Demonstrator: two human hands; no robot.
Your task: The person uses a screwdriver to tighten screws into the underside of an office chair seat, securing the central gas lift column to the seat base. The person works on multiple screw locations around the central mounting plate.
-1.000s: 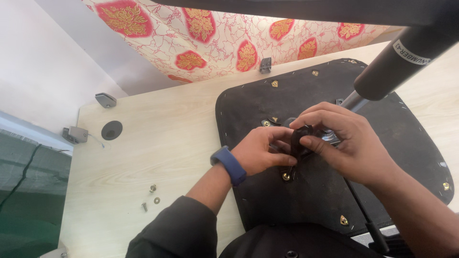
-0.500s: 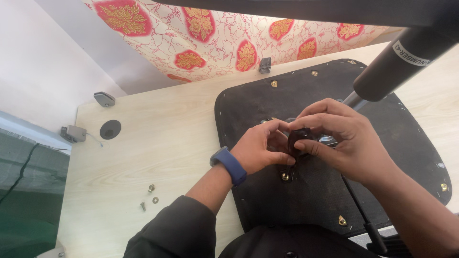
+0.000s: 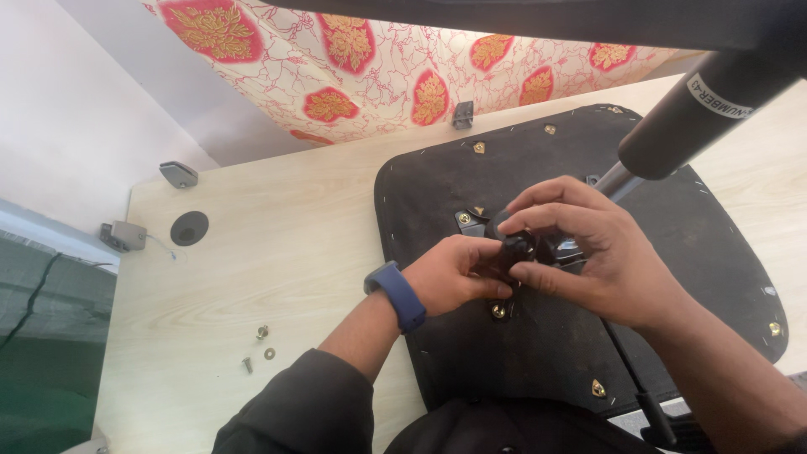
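An upturned black chair seat base [image 3: 689, 252] is shown lying on a pale wooden table [image 3: 277, 252], with a small black knob-like part [image 3: 519, 249] held near the middle of the base, just below the point where the grey rod of the gas cylinder [image 3: 698, 109] meets it. The left hand [image 3: 450, 277], a blue wristband [image 3: 397, 296] worn on its wrist, is closed on the part from the left of the base's centre, its fingertips pressed against the part's lower left side. The right hand [image 3: 597, 256] is curled over the part from above and from the right, thumb and forefinger pinched on it, so that the part lies between the two hands and is largely covered by them; its exact shape cannot be told. Brass-coloured bolt heads [image 3: 499, 311] are seen on the base, one directly below the left fingertips. Well to the left of the base, loose screws and washers [image 3: 259, 345] are scattered on the table, and a round black grommet [image 3: 188, 228] is set farther up. A red-and-gold patterned cloth [image 3: 378, 59] hangs beyond the base's far edge.
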